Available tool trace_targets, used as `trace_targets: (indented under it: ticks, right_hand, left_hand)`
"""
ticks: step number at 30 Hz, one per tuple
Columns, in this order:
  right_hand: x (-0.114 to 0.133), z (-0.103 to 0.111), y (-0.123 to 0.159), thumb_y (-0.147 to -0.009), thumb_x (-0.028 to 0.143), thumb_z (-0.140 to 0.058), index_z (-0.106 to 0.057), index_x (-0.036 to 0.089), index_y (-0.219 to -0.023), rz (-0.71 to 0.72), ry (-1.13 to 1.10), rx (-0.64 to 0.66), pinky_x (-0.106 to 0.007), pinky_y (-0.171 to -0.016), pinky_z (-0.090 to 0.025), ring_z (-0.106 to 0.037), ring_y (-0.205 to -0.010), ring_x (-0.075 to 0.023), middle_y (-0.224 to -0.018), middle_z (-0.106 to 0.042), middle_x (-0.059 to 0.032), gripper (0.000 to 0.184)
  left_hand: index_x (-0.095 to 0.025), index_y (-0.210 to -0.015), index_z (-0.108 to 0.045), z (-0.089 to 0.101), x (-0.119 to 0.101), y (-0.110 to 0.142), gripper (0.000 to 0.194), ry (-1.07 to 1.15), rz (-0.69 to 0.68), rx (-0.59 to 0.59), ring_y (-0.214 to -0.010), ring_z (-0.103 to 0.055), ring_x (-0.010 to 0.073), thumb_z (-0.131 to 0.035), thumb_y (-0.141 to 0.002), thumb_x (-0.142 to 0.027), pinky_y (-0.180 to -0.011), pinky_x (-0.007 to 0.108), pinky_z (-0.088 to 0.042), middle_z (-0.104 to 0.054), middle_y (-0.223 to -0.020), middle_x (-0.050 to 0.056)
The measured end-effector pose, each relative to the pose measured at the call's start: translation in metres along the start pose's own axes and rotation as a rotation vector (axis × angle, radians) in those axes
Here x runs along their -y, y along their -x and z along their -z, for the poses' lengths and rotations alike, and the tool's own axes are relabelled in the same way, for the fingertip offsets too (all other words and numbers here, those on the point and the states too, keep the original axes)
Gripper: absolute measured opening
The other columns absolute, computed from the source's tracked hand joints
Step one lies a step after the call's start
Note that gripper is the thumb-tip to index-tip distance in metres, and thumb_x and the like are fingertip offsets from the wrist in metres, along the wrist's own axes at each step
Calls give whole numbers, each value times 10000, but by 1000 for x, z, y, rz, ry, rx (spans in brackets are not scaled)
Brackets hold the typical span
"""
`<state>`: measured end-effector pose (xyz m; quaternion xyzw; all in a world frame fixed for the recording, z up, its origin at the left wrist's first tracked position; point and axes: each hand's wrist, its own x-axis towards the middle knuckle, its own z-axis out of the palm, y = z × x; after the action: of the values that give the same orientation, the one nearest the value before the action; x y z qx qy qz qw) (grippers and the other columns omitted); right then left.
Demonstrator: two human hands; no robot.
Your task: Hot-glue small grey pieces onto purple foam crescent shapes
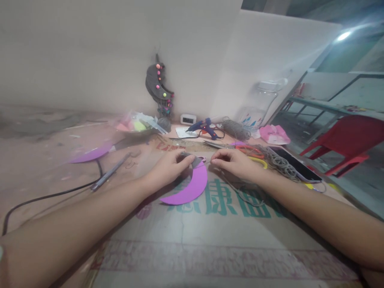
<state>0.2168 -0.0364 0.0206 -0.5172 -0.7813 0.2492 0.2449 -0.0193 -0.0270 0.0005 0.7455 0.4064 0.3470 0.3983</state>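
A purple crescent cutout [195, 186], its upper tip wrapped in grey cord, is pinched in my left hand [171, 166] above the printed cardboard [180, 228]. Just to the right, my right hand [232, 162] is closed with thumb and forefinger together on a thin grey cord [237, 188], which trails down across the cardboard under the forearm. A small gap separates the two hands. A small pinkish piece [203, 159] shows at the crescent's wrapped tip; its kind is too small to make out.
Behind the hands lie a blue glue gun [207, 129], scissors [213, 145] and a grey cord bundle [235, 129]. A phone [295, 164] is at the right. At the left are a pen [110, 173], a black cable [51, 197] and another purple piece [93, 154]. A decorated grey crescent [156, 82] leans on the wall.
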Motion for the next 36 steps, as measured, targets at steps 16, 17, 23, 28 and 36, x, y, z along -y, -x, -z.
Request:
trace_targets:
  ticks: [16, 17, 23, 28, 36]
  right_hand:
    - [-1, -8, 1, -824, 419, -564, -684, 155, -846, -19, 16, -152, -254, -574, -383, -513, -613, -133, -693, -613, -12, 291]
    - [-1, -8, 1, -822, 418, -567, -684, 157, -844, -16, 16, -160, -254, -574, -382, -514, -612, -133, -694, -616, -12, 287]
    - [0, -9, 2, -818, 414, -569, -685, 161, -829, 2, 26, -221, -260, -573, -388, -510, -606, -137, -695, -621, -19, 279]
    - [2, -10, 3, -817, 387, -571, -682, 163, -812, 0, 53, -253, -259, -563, -377, -501, -600, -137, -701, -622, -23, 250]
    - [2, -10, 2, -823, 391, -573, -682, 166, -820, 7, 52, -252, -262, -571, -377, -505, -611, -138, -700, -622, -17, 250]
  left_hand:
    - [-176, -741, -569, 1, -1, 1, 361, -31, -2, 118, -556, -543, 130, -459, -876, -492, -528, 239, -397, -608, -622, 2]
    - [-175, -744, -568, 1, -1, 1, 356, -34, -4, 127, -557, -543, 128, -456, -879, -484, -530, 236, -399, -607, -622, 1]
    - [-164, -743, -565, 1, -2, 1, 354, -48, -4, 150, -551, -528, 118, -461, -877, -475, -516, 221, -387, -589, -625, -2]
    - [-164, -758, -556, 2, -3, 2, 347, -28, 2, 165, -536, -507, 108, -470, -873, -479, -488, 207, -360, -574, -622, -8]
    - [-163, -751, -572, 2, -2, 2, 369, -13, -65, 207, -549, -484, 99, -460, -883, -489, -501, 211, -359, -571, -666, -5]
